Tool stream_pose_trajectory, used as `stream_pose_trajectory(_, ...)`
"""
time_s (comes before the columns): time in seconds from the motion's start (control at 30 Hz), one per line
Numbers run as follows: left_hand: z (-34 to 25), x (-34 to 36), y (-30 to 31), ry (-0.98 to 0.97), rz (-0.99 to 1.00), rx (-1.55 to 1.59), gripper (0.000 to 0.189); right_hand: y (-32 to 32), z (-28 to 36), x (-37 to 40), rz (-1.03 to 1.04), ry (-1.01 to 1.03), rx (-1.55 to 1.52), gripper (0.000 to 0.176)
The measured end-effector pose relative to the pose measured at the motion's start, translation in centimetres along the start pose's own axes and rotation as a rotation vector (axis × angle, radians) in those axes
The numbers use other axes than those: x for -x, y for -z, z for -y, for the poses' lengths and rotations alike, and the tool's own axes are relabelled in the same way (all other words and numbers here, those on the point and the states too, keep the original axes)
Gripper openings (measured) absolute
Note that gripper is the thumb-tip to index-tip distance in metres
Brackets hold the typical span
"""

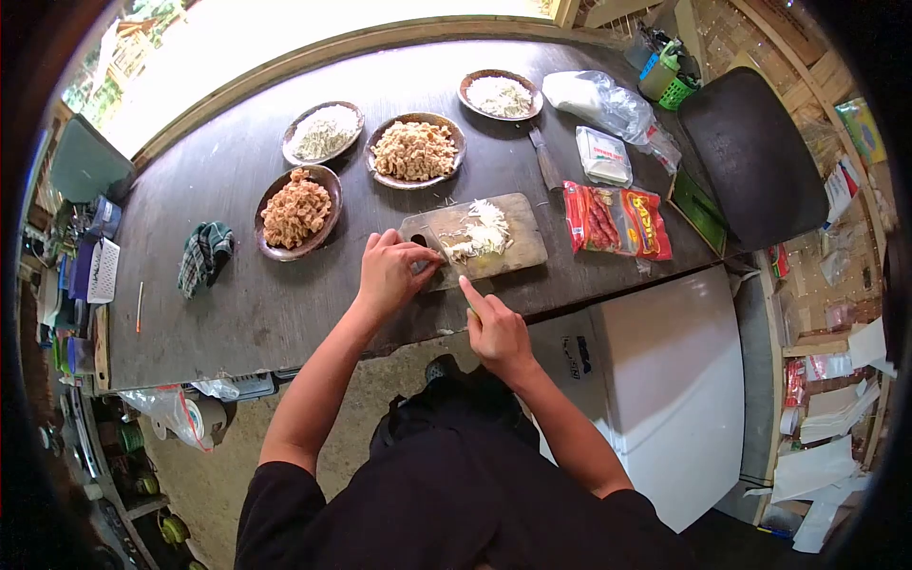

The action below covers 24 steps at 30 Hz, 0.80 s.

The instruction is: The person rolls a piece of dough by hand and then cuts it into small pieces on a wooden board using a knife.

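Note:
A wooden cutting board (pixel 528 239) lies near the front edge of the dark table, with a pile of pale shredded vegetable (pixel 486 226) on it. My right hand (pixel 500 332) is wrapped round a knife (pixel 452 258), index finger stretched along its back. The blade rests over the board's left part, beside the shreds. Fingertips of my left hand (pixel 391 271) are pinched together at the board's left end, close to the blade; what they hold is hidden.
Behind the board stand bowls of brown chunks (pixel 414 150), (pixel 296 211) and plates of white shreds (pixel 325 131), (pixel 501 96). To the right lie another knife (pixel 545 160), a red sausage packet (pixel 617 220) and a white packet (pixel 603 155). A checked cloth (pixel 205 256) lies left.

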State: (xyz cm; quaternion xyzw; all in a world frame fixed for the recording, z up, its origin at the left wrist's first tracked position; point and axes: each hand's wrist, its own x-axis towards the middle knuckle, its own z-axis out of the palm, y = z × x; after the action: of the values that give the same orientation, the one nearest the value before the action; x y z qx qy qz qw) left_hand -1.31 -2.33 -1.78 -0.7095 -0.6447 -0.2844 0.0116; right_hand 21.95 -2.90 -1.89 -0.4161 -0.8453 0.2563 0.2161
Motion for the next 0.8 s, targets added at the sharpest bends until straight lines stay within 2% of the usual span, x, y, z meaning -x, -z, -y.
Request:
stream_pose_trajectory(0.2, 0.2, 0.0, -0.2, 0.056, 0.039, -0.027, 0.012, 0.8, 0.5, 1.2, 0.028, 0.007, -0.03, 0.057)
stream_pose_trajectory(0.57, 0.4, 0.1, -0.5, 0.048, 0.016, 0.0, 0.011, -0.3, -0.1, 0.2, 0.001, 0.033, 0.039, 0.057)
stream_pose_trajectory(0.8, 0.3, -0.1, -0.3, 0.057, 0.038, -0.02, 0.01, 0.6, 0.3, 1.2, 0.002, 0.05, -0.026, 0.057)
